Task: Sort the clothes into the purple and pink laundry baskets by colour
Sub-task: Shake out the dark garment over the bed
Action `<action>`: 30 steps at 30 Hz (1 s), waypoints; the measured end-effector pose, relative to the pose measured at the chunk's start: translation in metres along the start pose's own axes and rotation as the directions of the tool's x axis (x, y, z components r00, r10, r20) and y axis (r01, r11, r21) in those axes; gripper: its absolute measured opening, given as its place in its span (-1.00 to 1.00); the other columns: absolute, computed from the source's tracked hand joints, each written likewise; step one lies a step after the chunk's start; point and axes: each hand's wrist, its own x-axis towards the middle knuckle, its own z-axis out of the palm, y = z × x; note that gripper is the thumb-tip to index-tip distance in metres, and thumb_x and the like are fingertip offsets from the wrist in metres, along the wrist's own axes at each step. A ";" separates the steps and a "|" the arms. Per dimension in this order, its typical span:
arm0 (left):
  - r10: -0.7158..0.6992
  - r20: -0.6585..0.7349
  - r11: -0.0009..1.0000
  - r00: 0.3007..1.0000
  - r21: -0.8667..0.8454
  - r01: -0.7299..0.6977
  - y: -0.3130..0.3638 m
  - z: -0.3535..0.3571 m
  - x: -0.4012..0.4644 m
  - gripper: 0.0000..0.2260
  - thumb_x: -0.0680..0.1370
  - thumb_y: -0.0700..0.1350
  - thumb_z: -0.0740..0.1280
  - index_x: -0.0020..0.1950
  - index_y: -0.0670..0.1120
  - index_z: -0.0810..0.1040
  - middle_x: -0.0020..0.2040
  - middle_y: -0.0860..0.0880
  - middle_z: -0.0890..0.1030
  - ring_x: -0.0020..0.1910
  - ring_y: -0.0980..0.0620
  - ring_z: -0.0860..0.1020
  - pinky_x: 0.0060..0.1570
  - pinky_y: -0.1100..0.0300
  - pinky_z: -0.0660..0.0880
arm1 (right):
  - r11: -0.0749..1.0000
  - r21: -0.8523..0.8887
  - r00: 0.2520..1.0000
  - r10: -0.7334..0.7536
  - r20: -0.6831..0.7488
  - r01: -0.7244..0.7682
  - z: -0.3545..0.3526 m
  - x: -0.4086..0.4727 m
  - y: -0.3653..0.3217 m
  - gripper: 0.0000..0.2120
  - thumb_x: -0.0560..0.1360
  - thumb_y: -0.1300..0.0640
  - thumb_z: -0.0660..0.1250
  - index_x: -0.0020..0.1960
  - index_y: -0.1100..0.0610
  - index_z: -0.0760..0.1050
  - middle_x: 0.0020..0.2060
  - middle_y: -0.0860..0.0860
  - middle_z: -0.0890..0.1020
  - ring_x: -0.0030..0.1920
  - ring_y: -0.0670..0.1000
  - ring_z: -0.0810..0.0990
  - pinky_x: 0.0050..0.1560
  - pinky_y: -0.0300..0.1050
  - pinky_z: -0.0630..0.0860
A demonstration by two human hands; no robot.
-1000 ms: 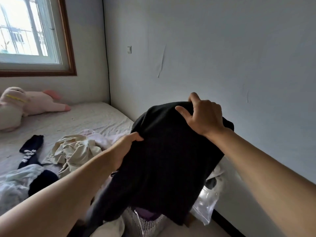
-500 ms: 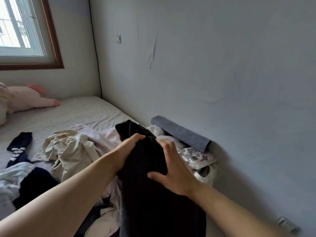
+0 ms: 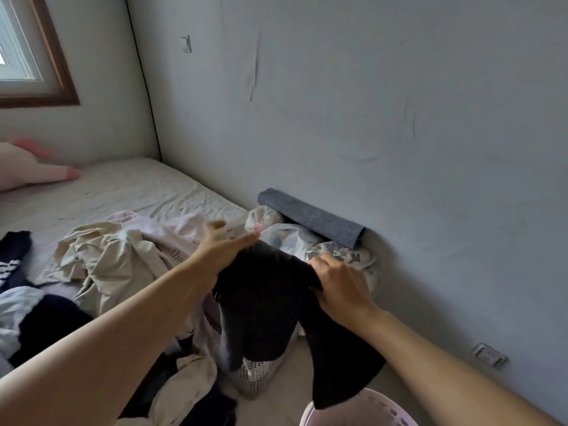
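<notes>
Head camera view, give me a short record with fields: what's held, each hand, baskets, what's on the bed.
held: black garment, hanging between the hands over a mesh basket
left hand: fingers straight, resting on the garment's top edge
right hand: grip curled on the garment's upper right edge
baskets: pink basket rim at bottom edge, the garment's lower end over it
bed: cream garment, dark sock, pink plush toy

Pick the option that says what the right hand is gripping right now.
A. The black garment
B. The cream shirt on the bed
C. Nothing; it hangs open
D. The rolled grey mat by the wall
A: the right hand has its fingers curled round the upper edge of the black garment, which hangs down over the baskets.
</notes>
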 end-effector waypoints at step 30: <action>0.012 0.699 0.051 0.715 0.713 -0.699 -0.240 0.258 -0.047 -0.82 0.49 -0.10 0.25 0.08 0.04 0.38 0.05 0.06 0.56 0.06 -0.06 0.56 -0.21 0.13 0.31 | 0.724 0.097 0.692 0.599 0.404 -0.683 0.107 -0.263 0.161 -0.88 0.47 0.19 0.33 -0.02 0.02 0.50 -0.11 -0.09 0.60 -0.05 0.00 0.57 -0.20 -0.15 0.37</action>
